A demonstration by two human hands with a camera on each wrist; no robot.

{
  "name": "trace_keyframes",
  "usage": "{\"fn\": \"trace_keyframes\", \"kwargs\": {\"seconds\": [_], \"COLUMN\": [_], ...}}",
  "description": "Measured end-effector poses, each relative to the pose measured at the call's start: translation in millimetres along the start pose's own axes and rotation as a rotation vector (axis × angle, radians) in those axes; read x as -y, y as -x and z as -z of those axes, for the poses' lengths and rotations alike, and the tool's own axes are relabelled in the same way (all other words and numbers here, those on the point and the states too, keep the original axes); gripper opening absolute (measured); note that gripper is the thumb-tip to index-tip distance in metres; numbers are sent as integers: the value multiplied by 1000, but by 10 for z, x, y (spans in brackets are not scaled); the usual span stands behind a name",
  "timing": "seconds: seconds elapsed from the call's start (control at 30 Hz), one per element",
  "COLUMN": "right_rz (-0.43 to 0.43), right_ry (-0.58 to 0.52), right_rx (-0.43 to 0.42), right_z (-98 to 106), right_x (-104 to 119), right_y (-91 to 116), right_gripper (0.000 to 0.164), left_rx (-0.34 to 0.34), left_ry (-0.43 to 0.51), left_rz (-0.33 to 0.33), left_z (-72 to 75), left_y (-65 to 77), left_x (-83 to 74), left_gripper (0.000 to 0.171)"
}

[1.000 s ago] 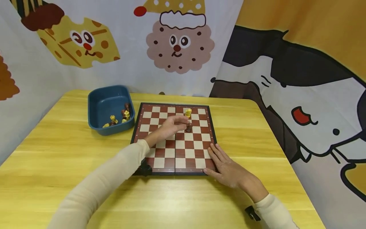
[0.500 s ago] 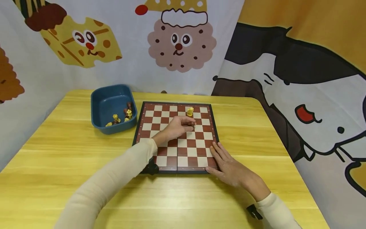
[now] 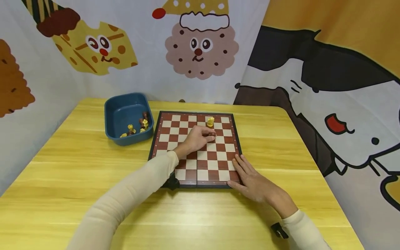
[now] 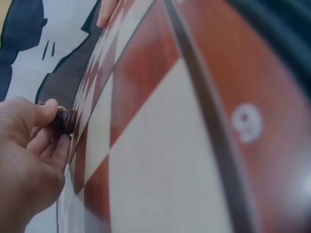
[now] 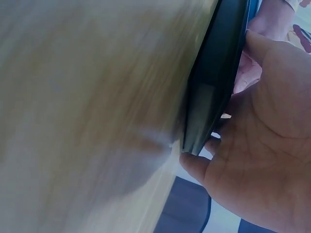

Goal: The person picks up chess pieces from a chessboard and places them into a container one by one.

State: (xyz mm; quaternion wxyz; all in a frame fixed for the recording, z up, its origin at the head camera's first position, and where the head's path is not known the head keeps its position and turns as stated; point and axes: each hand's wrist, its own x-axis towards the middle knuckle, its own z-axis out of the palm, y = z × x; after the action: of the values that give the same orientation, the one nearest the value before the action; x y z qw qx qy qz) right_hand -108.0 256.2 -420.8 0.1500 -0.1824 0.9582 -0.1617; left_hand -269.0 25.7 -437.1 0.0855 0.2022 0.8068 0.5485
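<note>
In the head view, my left hand (image 3: 197,139) is over the far part of a brown-and-white chessboard (image 3: 207,156). Its thumb and fingers pinch a dark brown chess piece (image 4: 68,120), seen more closely in the left wrist view with its base against the board. The fingers hide much of that piece. Just beyond it stands a yellow chess piece (image 3: 210,122), shaped like a knight. My right hand (image 3: 254,184) rests with extended fingers on the board's near right corner. The right wrist view has this hand's palm (image 5: 267,141) along the board's dark edge (image 5: 209,97).
A blue bin (image 3: 128,140) with several yellow and brown chess pieces stands left of the board on the yellow wooden table (image 3: 200,215). A cartoon-printed curtain (image 3: 143,80) hangs behind the table. A small black clip (image 3: 279,230) is by the right sleeve.
My left hand has come down to the brown piece and pinched it between thumb and fingers. The right hand stays on the board's corner. The head view has shifted slightly.
</note>
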Motion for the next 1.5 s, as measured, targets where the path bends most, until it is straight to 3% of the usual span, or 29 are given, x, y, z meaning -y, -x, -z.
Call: {"fn": "trace_keyframes", "kwargs": {"seconds": [0.4, 0.6, 0.8, 1.07, 1.5], "right_rz": [-10, -6, -11, 3, 1], "right_ry": [-16, -20, -6, -15, -16], "right_rx": [46, 50, 48, 44, 30], "right_z": [85, 31, 17, 76, 18], "right_x": [36, 32, 20, 45, 19], "right_y": [-7, 24, 34, 20, 10], "right_gripper": [91, 91, 91, 91, 93], "left_rx": [29, 48, 52, -8, -97], "left_ry": [-26, -27, -2, -21, 18], "left_rz": [-46, -10, 8, -12, 1], "left_z": [32, 29, 124, 350, 490], "left_y": [-26, -5, 11, 22, 112], "left_x": [-27, 21, -59, -147, -95], "left_gripper": [21, 21, 22, 22, 22]}}
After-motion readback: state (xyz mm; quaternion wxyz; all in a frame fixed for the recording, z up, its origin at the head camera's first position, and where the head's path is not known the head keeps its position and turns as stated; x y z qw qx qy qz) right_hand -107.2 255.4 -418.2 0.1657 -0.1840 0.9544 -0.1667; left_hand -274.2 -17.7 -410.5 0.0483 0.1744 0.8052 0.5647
